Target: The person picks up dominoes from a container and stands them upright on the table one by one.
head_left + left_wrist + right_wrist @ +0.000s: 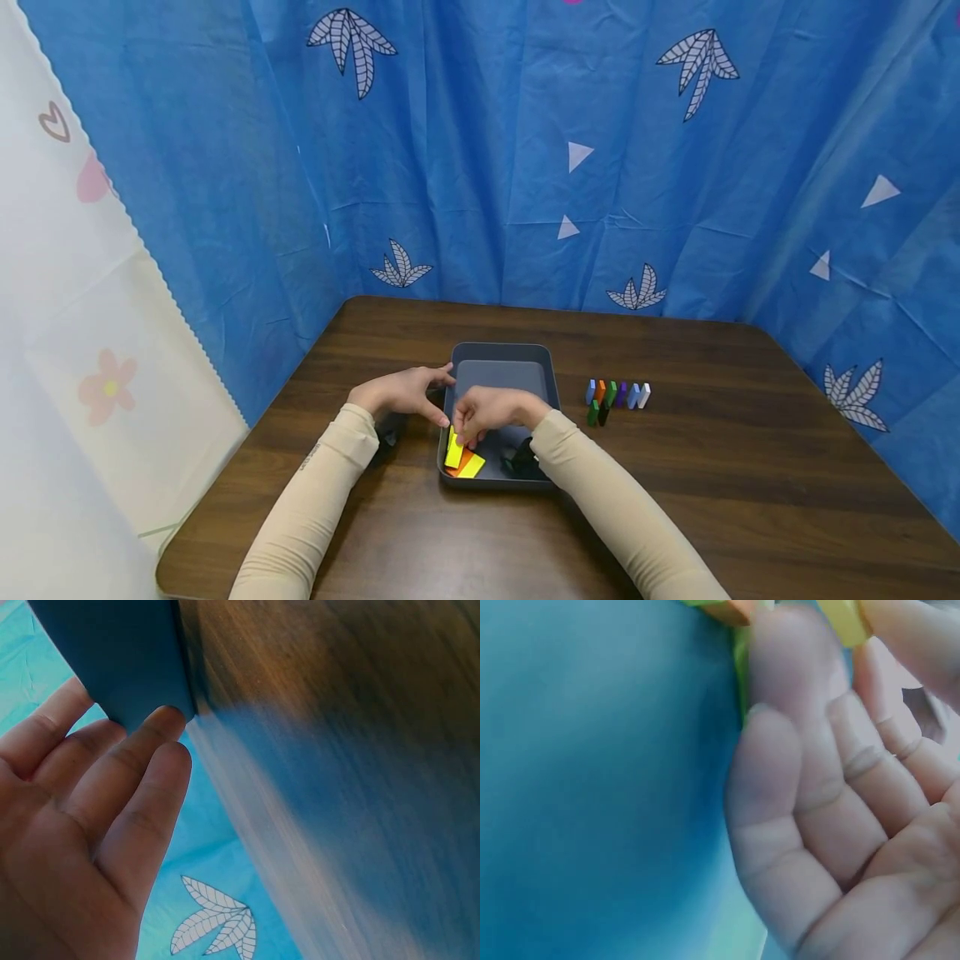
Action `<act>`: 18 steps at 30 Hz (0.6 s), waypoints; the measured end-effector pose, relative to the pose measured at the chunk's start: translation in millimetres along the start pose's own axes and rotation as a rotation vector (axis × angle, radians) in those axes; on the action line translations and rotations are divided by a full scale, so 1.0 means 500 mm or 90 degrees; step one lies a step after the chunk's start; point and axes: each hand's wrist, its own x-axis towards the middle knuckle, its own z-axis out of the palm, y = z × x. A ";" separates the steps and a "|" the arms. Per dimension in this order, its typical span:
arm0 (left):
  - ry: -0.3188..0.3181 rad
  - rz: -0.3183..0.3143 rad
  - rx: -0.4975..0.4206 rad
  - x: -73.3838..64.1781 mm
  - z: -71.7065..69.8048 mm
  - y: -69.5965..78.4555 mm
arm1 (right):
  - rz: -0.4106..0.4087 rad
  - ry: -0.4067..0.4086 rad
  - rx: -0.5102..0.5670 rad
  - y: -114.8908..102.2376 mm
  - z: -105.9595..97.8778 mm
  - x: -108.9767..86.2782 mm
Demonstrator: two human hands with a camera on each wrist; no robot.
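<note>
A dark grey rectangular tray (498, 352) lies on the table. My right hand (495, 411) reaches into its near left part, pinching a yellow domino (453, 451) between thumb and fingers. In the right wrist view the thumb lies on this yellow domino (844, 621). Beside it in the tray corner are an orange domino (460, 463) and another yellow domino (472, 467), partly overlapping. My left hand (405, 393) spans the tray's left side with fingers extended. Seen from the left wrist, its fingertips (166, 720) touch the tray's outer wall (127, 660).
Right of the tray, several dominoes stand upright on the brown wooden table (712, 433): a row with an orange domino (600, 391) and a white domino (644, 395), and a green domino (593, 412) beside a black one in front. A blue curtain (480, 167) hangs behind.
</note>
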 end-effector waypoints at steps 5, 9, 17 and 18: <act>-0.001 0.001 0.003 0.000 -0.001 -0.001 | -0.043 -0.021 0.036 -0.003 -0.007 -0.009; 0.000 0.001 0.007 0.000 -0.002 -0.002 | -0.063 -0.020 0.025 -0.013 -0.011 -0.021; 0.002 -0.017 -0.003 0.001 0.000 0.001 | -0.072 0.023 0.003 -0.023 -0.021 -0.049; 0.004 -0.016 -0.003 0.002 0.001 0.001 | -0.073 0.028 0.006 -0.023 -0.023 -0.053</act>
